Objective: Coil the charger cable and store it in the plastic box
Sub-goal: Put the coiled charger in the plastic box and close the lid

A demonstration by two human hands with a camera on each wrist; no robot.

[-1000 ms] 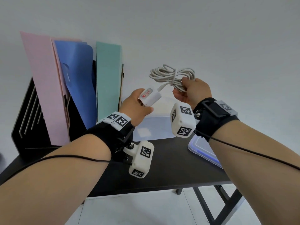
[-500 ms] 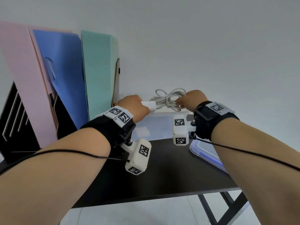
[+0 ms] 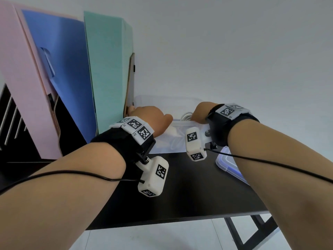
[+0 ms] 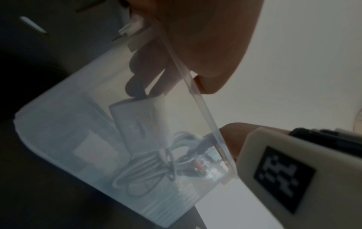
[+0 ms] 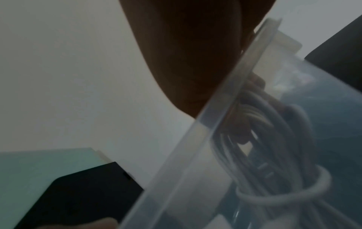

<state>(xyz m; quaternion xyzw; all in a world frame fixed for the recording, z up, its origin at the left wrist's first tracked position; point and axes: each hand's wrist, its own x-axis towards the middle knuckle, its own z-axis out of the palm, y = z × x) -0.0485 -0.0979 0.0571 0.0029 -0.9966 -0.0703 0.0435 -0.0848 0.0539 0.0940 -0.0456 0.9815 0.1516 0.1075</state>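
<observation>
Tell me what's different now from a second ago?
Both hands came down from the air into the plastic box. The left hand brought the charger block in; the right hand brought the coiled cable. Both still hold on. The lid stayed on the table.

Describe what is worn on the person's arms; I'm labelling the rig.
Both forearms are bare. Each wrist has a black strap topped with white blocks printed with black square markers. A white boxy camera housing with similar markers hangs under each wrist, trailing a thin black cable.
</observation>
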